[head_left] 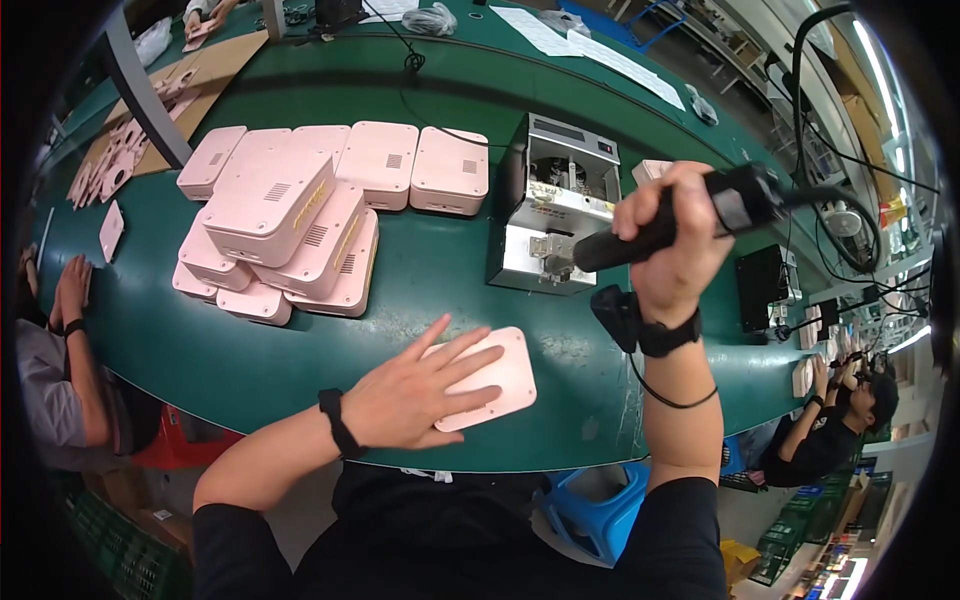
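Note:
My left hand (415,395) lies flat with spread fingers on a pink square case (516,372) near the table's front edge, covering its left part. My right hand (682,235) is wrapped around a black corded electric screwdriver (612,246), held roughly level. The driver's tip points left, at the front of a grey screw feeder (540,262); whether it touches a screw there is too small to tell. Each wrist wears a black band, and a black device sits beside the right one.
Stacked pink cases (270,205) stand left, with more in a row behind them. Pink flat parts (130,150) lie on cardboard at far left. The driver's cable (850,215) loops at right. A blue stool (605,510) is below the table edge. Other people sit on both sides.

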